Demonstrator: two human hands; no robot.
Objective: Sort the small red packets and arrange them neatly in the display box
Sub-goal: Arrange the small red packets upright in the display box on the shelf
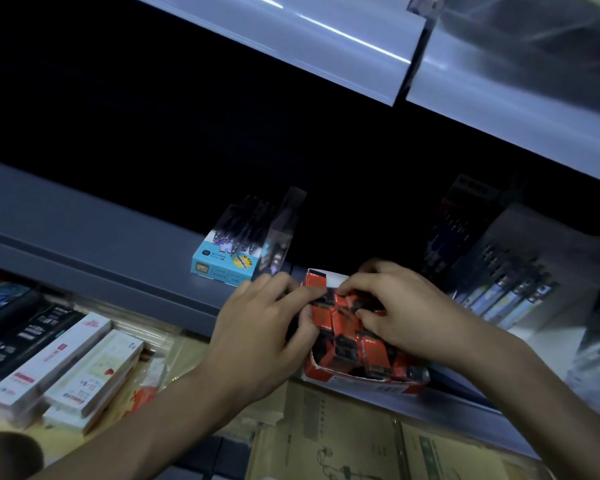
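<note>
While both hands work inside box: right hand (392, 313) pinches 1 red packet (340, 301), left hand (267, 323) grips box's left wall. Display box (361, 382) sits at shelf (125, 282) front edge; packets directly under fingertips, right hand nearer, long axes mixed.

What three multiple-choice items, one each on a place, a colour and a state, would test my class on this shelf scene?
1. Where does the display box stand?
A. on the shelf edge
B. on the floor
C. on a chair

2. What colour is the pen box behind the left hand?
A. green
B. light blue
C. yellow

3. How are the hands placed?
A. both at the red packets
B. both hanging idle
C. one in a pocket

Answers: 1 A, it sits at the shelf front; 2 B, its front is light blue; 3 A, the right hand and the left finger the packets.
</note>
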